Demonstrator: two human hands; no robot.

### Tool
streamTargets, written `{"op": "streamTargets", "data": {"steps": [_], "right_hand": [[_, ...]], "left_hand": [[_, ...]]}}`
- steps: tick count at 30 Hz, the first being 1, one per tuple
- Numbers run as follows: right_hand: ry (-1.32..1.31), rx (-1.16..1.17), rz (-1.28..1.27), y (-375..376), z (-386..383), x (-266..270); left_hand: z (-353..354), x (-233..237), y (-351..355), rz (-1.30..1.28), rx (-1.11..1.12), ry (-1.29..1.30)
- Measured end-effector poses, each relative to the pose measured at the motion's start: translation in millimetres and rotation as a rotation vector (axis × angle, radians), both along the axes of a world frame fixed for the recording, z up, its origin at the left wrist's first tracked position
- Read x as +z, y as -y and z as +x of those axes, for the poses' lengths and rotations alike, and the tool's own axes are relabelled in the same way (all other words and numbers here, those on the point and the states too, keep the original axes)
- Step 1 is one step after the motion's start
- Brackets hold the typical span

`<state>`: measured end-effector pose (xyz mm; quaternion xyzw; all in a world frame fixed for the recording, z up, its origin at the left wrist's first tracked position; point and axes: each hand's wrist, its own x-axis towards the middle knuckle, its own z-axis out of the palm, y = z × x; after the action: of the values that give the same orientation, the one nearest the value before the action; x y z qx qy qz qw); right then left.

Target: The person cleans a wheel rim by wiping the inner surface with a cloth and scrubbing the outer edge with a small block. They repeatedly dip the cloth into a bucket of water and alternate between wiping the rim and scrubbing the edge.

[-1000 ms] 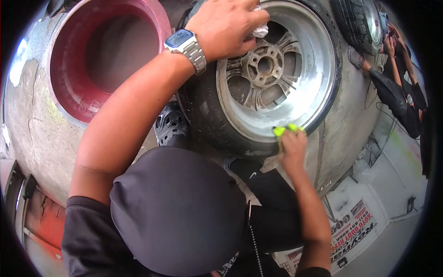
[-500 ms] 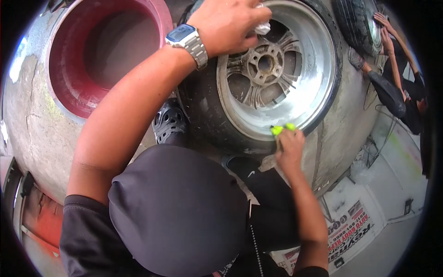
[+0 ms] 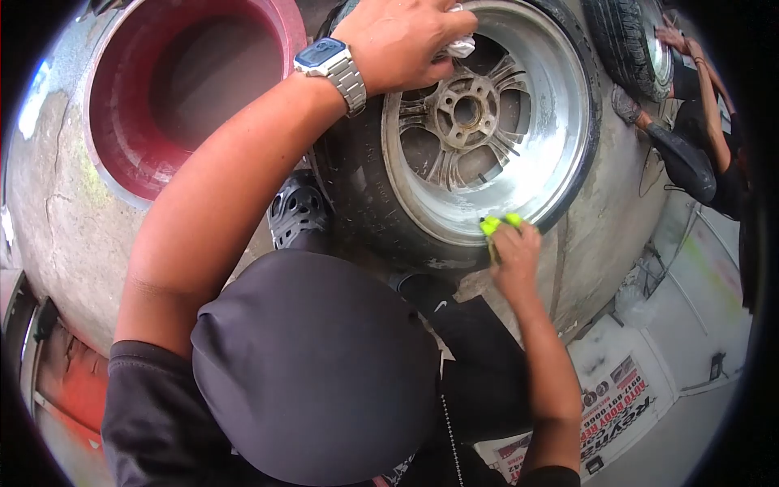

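My left hand [image 3: 403,42], with a silver digital watch [image 3: 331,65] on its wrist, is closed round a crumpled white cloth [image 3: 461,46] over the upper left of a wheel. The metal rim [image 3: 462,223] sits in a black tyre [image 3: 357,178] that lies flat, its spokes showing inside. My right hand [image 3: 517,250] grips a small neon yellow-green piece [image 3: 490,226] with a dark tip, whose exact kind is partly hidden by the fingers. It is against the rim's near inner edge, where whitish wet smears show on the shiny metal.
A red cylindrical tub [image 3: 122,138] stands at the upper left. Another tyre [image 3: 621,49] is at the upper right, with a co-worker's hand [image 3: 670,36] on its rim. A printed sign sheet [image 3: 604,422] lies at the lower right. A dark-capped head [image 3: 316,373] fills the lower middle.
My right hand has shifted slightly right and up along the rim's edge with the yellow-green piece. My left hand is almost still. The co-worker's hands and arms have moved at the other wheel.
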<state>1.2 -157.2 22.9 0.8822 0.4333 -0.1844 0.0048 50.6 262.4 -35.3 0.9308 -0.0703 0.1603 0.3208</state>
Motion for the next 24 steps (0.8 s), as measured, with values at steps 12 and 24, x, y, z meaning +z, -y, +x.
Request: {"op": "streamTargets", "data": {"steps": [12, 24], "right_hand": [[0.096, -0.025, -0.109, 15.1, 32.6, 6.6], [-0.006, -0.014, -0.014, 4.2, 6.7, 0.0]], "left_hand": [[-3.1, -2.8, 1.7, -0.003, 0.002, 0.017], [-2.5, -2.0, 4.3, 0.018, 0.003, 0.006]]}}
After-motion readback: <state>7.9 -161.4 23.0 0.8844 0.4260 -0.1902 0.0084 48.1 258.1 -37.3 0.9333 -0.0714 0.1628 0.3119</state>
